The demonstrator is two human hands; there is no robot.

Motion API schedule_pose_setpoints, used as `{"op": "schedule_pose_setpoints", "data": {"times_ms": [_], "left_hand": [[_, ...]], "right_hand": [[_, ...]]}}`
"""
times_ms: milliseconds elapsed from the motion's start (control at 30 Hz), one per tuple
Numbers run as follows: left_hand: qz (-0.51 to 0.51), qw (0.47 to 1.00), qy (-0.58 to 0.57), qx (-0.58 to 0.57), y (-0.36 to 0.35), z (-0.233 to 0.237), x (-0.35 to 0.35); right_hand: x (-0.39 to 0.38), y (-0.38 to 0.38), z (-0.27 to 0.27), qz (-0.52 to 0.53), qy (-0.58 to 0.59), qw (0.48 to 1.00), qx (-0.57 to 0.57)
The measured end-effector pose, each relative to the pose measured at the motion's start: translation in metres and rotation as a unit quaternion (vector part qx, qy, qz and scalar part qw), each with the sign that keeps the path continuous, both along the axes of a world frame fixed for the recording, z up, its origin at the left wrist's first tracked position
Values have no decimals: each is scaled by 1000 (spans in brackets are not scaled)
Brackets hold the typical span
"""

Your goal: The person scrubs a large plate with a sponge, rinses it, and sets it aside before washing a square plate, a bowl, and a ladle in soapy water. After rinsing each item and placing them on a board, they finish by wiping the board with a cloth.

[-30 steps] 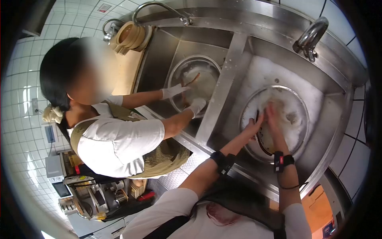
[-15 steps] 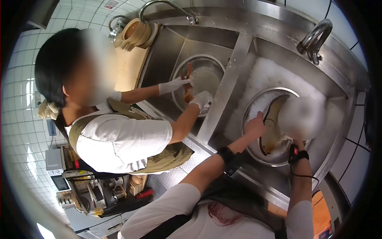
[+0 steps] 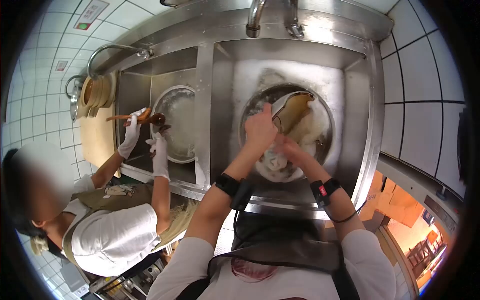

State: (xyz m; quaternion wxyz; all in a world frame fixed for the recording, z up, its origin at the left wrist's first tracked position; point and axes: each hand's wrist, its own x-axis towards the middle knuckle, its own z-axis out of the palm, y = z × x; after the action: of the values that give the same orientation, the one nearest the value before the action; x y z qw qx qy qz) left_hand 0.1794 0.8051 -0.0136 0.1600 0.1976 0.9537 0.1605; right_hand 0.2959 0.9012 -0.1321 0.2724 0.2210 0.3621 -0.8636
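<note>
My left hand grips the near-left edge of a tan dish with a dark, wavy rim, its index finger stretched along that edge. The dish is tilted inside a round metal basin of soapy water. Close beside the left hand, my right hand is at the dish's lower end, its fingers smeared by motion. Just below the two hands is a whitish, foamy lump; I cannot tell whether the right hand holds it.
White suds cover much of the sink floor around the basin. A steel divider separates the left sink, where a co-worker's gloved hands hold brown spoons over another basin. Faucets stand behind. Stacked tan containers sit far left.
My view has swung right and now faces the sink squarely. My right hand has come in close to the left at the dish's lower end. The co-worker's hands have lifted the spoons toward the basin's left side.
</note>
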Motion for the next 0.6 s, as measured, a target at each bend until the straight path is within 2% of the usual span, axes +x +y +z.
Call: {"op": "schedule_pose_setpoints", "data": {"times_ms": [33,100,133,200,233,300,400,433,467,500,533,567,600], "left_hand": [[-7,1000,5,5,5,7,0],[-98,991,74,61,13,14,0],[-100,990,72,64,17,14,1],[-193,972,89,98,20,13,3],[-193,972,89,99,20,9,4],[-280,916,192,212,18,-3,8],[-337,899,178,216,-4,9,19],[-361,884,178,237,-15,12,21],[-361,886,178,232,-28,13,22],[-324,920,160,149,-44,9,22],[-283,947,139,66,-55,4,26],[-280,948,138,66,-63,-3,40],[-70,966,-30,246,-61,-15,54]], "right_hand": [[9,3,15,-8,-49,996,79],[27,13,36,-25,-145,967,209],[37,25,42,-34,-185,946,263],[66,54,47,-102,-199,942,250],[75,66,51,-130,-192,936,266],[90,86,56,-156,-186,928,281],[96,100,65,-188,-161,911,330],[91,99,71,-193,-86,909,360],[85,96,72,-199,-10,900,387],[75,84,72,-201,-10,901,385],[63,68,74,-167,55,886,429],[55,59,74,-126,122,864,472],[49,63,66,-123,126,862,476]]}}
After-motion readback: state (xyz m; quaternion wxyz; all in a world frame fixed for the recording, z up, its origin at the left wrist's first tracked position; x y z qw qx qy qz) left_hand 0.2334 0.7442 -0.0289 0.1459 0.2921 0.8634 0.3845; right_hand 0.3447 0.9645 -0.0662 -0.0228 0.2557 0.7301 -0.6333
